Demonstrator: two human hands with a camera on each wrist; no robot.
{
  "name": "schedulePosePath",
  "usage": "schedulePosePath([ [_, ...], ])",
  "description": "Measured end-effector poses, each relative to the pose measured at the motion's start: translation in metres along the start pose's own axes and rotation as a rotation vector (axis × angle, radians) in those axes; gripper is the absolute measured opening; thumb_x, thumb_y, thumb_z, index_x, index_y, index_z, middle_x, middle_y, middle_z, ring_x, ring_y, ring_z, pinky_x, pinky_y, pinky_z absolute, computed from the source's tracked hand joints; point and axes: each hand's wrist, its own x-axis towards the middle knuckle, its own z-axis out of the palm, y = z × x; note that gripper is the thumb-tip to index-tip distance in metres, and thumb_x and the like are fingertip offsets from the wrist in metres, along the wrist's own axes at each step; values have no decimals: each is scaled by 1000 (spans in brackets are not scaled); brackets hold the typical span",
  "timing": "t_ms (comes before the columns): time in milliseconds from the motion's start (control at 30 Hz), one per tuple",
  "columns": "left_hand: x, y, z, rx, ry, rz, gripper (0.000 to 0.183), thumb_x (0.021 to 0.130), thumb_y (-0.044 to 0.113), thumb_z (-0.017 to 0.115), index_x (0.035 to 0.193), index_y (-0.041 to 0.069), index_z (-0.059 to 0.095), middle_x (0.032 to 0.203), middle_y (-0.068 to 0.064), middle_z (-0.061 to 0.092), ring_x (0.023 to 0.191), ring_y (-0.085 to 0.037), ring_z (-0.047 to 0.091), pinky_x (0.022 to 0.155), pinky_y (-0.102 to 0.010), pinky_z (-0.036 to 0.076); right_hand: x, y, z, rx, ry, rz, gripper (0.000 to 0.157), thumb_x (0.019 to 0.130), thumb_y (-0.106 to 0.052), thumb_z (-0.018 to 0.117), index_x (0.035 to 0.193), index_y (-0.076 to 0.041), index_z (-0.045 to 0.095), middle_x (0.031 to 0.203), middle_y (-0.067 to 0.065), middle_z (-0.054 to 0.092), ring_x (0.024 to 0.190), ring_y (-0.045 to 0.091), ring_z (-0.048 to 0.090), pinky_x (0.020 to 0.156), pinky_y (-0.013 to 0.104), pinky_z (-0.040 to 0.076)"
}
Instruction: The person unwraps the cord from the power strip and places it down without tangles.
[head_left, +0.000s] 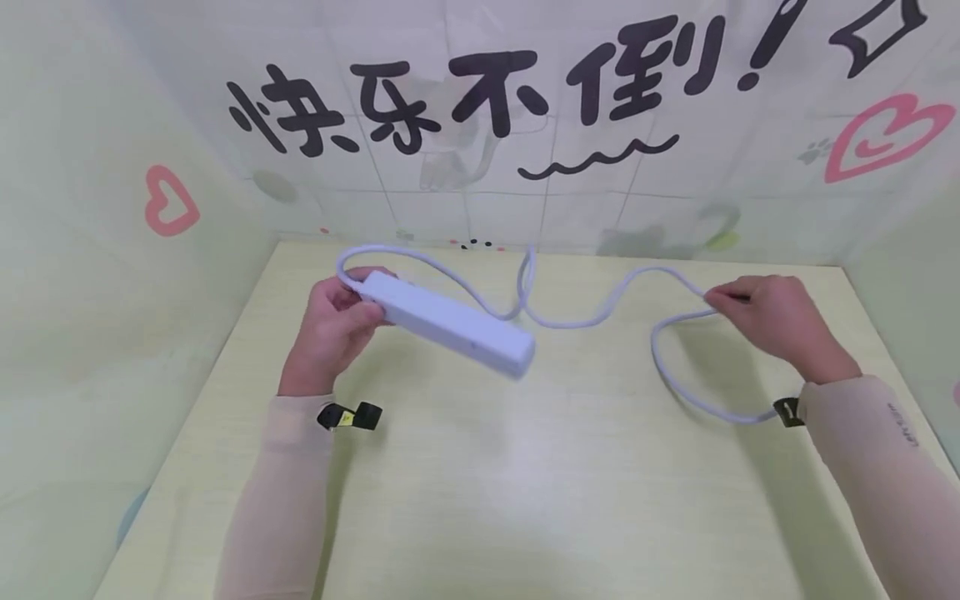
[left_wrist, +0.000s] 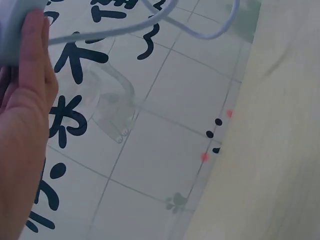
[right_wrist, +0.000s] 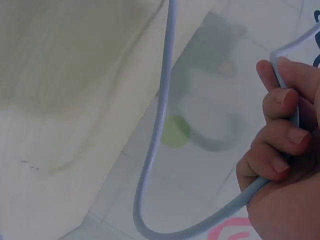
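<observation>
A white power strip (head_left: 450, 325) hangs slanted over the table, its right end lower than its left. My left hand (head_left: 337, 321) grips its left end, thumb on the near side. From that end the white cord (head_left: 570, 323) loops up and runs in waves to the right. My right hand (head_left: 772, 321) pinches the cord between thumb and forefinger. In the right wrist view, the other fingers (right_wrist: 280, 135) curl round the cord too. A loose length of cord (right_wrist: 160, 110) bends away below that hand; its far end is hidden behind the right wrist in the head view.
The pale wooden table (head_left: 480, 500) lies under both hands. Behind it stands a white sheet (head_left: 480, 167) printed with black characters and pink hearts. More sheeting (head_left: 90, 333) closes off the left and right sides. Small black devices (head_left: 351, 416) are strapped to the wrists.
</observation>
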Motion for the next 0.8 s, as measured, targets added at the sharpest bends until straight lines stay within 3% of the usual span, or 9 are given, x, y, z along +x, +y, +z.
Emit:
schedulePosePath([
  [100, -4, 7, -2, 176, -107, -92, 29, 90, -8, 68, 113, 9, 76, 109, -2, 78, 102, -14, 72, 89, -26, 61, 5, 12, -8, -2, 91, 42, 43, 103, -37, 58, 122, -1, 73, 117, 25, 73, 104, 44, 69, 77, 41, 54],
  [200, -7, 10, -4, 317, -139, -180, 33, 91, -8, 65, 113, 13, 76, 109, 3, 77, 98, -10, 73, 88, -24, 61, 9, 22, -10, -17, 128, 62, 42, 103, -36, 58, 122, -1, 73, 117, 25, 73, 105, 44, 68, 76, 40, 51],
  [367, -6, 3, -11, 483, -49, -302, 25, 94, 3, 67, 118, 10, 73, 109, 5, 76, 97, -11, 71, 89, -23, 59, 12, 36, -3, -20, 65, 98, 49, 104, -40, 54, 124, 1, 71, 122, 27, 70, 113, 47, 64, 89, 59, 51],
  [433, -3, -3, -16, 541, -8, -345, 27, 96, 11, 69, 122, 6, 70, 109, 5, 75, 98, -12, 71, 90, -24, 59, 13, 39, 1, -20, 35, 104, 49, 105, -41, 53, 124, 1, 70, 123, 28, 69, 113, 47, 63, 91, 61, 51],
  [533, 1, -14, -26, 549, 45, -403, 36, 97, 16, 69, 128, -2, 63, 110, 2, 74, 99, -14, 72, 91, -28, 61, 15, 43, 6, -31, -7, 94, 45, 105, -37, 54, 121, 2, 71, 118, 27, 71, 104, 42, 65, 87, 56, 52],
  [667, 4, -26, -37, 448, 137, -476, 46, 98, 17, 69, 134, -9, 55, 114, -1, 72, 103, -15, 73, 93, -31, 62, 18, 48, 15, -37, -54, 87, 37, 104, -30, 58, 114, 3, 70, 105, 24, 73, 87, 31, 63, 72, 39, 50],
  [800, 6, -30, -45, 384, 240, -542, 57, 96, 20, 72, 140, -9, 51, 115, -1, 71, 104, -13, 73, 97, -34, 60, 19, 54, 20, -2, -91, 112, 36, 103, -28, 57, 117, 5, 64, 108, 25, 68, 90, 31, 61, 73, 38, 49],
])
